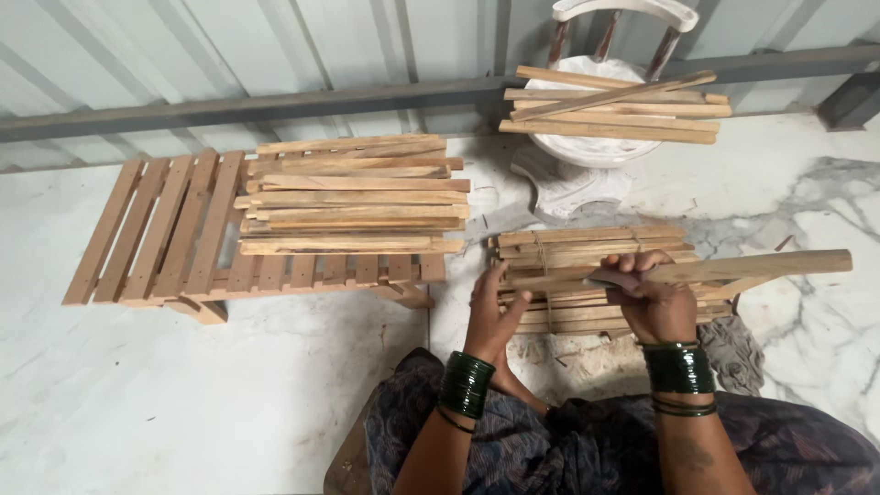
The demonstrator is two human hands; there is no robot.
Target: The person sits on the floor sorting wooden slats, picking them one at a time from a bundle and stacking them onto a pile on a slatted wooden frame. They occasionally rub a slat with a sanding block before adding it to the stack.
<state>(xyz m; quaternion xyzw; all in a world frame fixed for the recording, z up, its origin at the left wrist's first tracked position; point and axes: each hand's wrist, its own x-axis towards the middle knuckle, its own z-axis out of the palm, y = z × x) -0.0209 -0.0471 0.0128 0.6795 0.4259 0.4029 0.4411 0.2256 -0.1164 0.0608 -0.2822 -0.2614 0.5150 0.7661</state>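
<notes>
My right hand (655, 298) grips a long wooden stick (761, 266) that points right, with a small grey piece of sandpaper (612, 279) under the fingers. My left hand (495, 307) rests against the left end of the same stick, fingers partly curled. Both hands hover over a tied bundle of wooden sticks (587, 243) lying on the floor in front of me. Dark green bangles circle both wrists.
A slatted wooden pallet (165, 229) at left carries a stack of sticks (353, 197). A white plastic chair (596, 147) behind holds more sticks (614, 110). A grey cloth (733, 353) lies at right. A metal rail (275, 103) runs along the corrugated wall.
</notes>
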